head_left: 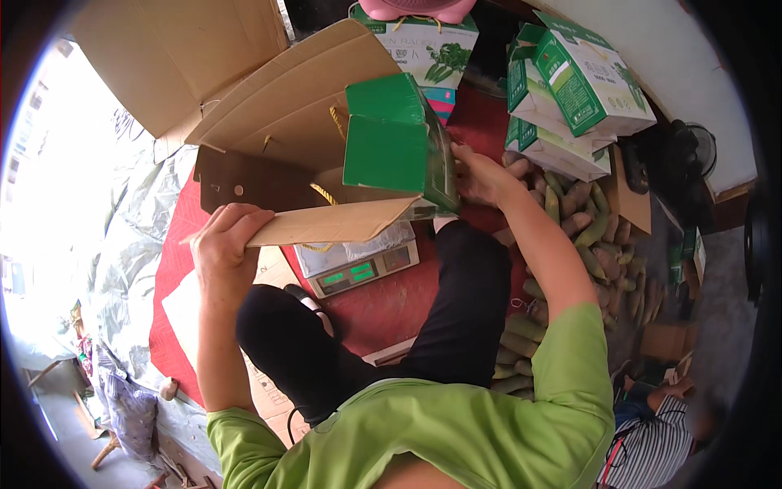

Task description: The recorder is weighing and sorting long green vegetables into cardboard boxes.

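Observation:
In front of me, over a digital scale (346, 275), is a cardboard carton (277, 175), plain brown inside, with green end flaps (386, 151) and yellow cord handles (323, 194). Its mouth gapes toward me, and the long brown flaps stand spread. My left hand (230, 236) is closed round the left end of the near flap, thumb along the top edge. At the carton's right end, my right hand (486, 177) grips the printed side, some of its fingers hidden behind it. Beneath the near flap, the scale's green display is lit. Whether the carton touches the scale cannot be seen.
Long green and pinkish root vegetables (599, 236) lie heaped to my right. Beyond them, green-and-white cartons (586, 81) are stacked. Another printed carton (432, 53) stands ahead, under a pink object (417, 8). Clear plastic sheeting (130, 236) covers the left. A person (652, 436) is at lower right.

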### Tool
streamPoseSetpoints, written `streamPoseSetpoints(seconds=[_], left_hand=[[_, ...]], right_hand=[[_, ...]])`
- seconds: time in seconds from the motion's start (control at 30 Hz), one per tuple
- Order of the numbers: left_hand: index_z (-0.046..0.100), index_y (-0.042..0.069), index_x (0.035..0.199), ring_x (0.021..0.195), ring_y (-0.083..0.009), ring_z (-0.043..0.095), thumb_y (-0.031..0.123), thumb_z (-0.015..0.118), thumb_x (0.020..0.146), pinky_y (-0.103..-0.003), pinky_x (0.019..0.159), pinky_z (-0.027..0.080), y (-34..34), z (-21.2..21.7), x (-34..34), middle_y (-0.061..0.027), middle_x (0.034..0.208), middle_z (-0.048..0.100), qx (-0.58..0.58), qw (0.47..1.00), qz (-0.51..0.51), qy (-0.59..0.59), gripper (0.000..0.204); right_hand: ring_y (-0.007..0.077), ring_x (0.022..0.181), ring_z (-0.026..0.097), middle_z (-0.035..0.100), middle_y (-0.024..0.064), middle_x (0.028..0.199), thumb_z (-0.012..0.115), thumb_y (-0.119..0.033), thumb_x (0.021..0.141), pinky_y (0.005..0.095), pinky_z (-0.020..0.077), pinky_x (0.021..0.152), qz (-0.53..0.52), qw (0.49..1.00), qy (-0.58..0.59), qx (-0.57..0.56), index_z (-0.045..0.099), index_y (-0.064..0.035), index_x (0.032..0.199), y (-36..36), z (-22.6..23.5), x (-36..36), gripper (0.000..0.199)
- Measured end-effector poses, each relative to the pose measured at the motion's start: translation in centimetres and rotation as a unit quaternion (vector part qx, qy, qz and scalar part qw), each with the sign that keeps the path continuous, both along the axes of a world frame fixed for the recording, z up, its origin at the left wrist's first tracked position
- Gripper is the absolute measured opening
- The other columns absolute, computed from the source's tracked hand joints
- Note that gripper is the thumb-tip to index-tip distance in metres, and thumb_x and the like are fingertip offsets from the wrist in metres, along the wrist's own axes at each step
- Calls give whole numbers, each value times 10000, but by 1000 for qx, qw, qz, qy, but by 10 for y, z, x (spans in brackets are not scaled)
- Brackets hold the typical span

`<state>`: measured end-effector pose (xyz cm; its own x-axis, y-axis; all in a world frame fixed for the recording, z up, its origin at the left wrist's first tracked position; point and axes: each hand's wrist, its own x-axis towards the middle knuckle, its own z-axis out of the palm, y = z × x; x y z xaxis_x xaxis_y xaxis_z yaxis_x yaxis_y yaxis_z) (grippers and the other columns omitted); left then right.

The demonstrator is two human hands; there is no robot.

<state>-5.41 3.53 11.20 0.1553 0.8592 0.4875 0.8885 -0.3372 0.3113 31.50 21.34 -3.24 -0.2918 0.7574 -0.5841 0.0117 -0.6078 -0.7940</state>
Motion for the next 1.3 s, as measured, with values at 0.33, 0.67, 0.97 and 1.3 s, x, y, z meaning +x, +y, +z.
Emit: streamPoseSetpoints(seconds=[0.33,0.67,0.97,1.3], left_hand=[[649,129,845,798,-206,605,80,611,730,-353,665,515,14,-89,57,-8,801,575,-66,986,11,153,130],[651,114,903,800,-231,625,42,595,743,-366,677,526,12,-98,74,-32,849,610,-117,973,22,199,183],[639,164,1051,963,-253,626,75,593,807,-392,750,531,11,-97,70,-30,1009,636,-171,975,41,137,264],[692,130,980,821,-323,649,171,609,880,-426,690,503,1,-88,48,-81,890,663,-221,959,123,126,136]], right_hand=[[170,1069,563,554,61,1281,560,-401,944,332,495,792,112,978,-127,122,477,-90,1377,-19,9,-41,540],[197,1062,574,590,157,1213,694,-410,845,328,497,804,134,947,-175,233,412,8,1387,-24,15,-56,740],[216,1073,595,580,205,1248,701,-349,857,317,481,868,108,932,-124,323,449,28,1350,-12,-8,-64,670],[114,862,606,666,76,1000,683,-251,863,264,484,653,-170,961,-163,147,576,-24,1238,-113,-67,51,451]])
